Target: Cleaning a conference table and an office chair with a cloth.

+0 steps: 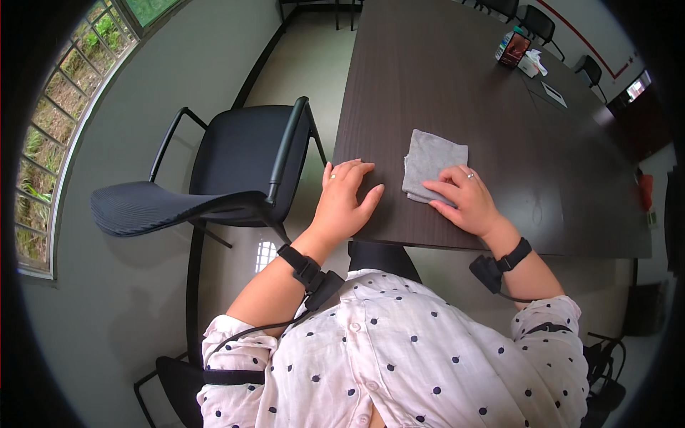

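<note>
A folded grey cloth (434, 160) lies flat on the dark wood-grain table (428, 91), close to its near edge. My right hand (464, 199) rests on the cloth's lower right corner, thumb and fingers bent over it; whether they pinch the fabric cannot be told. To the left of the cloth, my left hand (347, 193) lies at the table's left corner with its fingers apart and holds nothing. Each wrist wears a black strap with a small device and a cable.
A black chair (251, 150) with armrests stands on the left, close beside the table. Towards the table's far right are a bottle (502, 47), a phone (516, 49) propped upright and a tissue pack (529, 65). Behind my left side stands another chair (179, 390).
</note>
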Available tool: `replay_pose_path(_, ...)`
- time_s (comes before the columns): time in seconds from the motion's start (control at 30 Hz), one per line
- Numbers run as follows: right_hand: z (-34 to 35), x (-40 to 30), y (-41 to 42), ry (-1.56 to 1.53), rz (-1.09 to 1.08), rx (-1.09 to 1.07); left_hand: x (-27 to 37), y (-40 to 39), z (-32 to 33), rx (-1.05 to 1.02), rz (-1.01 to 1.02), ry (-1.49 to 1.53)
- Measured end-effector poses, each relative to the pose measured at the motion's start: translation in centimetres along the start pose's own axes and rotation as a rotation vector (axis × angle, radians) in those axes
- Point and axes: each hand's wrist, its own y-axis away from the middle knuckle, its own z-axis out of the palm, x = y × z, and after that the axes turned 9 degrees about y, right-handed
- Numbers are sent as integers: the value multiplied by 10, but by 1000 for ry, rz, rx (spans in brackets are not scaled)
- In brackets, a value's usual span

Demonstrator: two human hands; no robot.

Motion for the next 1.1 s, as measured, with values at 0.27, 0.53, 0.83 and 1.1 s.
replay_pose_path(0.27,1,1,2,31,-53,102,2,1,-1,-13,5,3)
replay_pose_path(0.53,-1,4,10,2,-73,86,1,0,0,-15,-8,10)
replay_pose_path(0.83,-12,4,34,122,14,61,7,0,-3,-28,-2,-20)
replay_pose_path(1.1,-4,10,46,5,42,134,6,0,-2,-32,-3,-34)
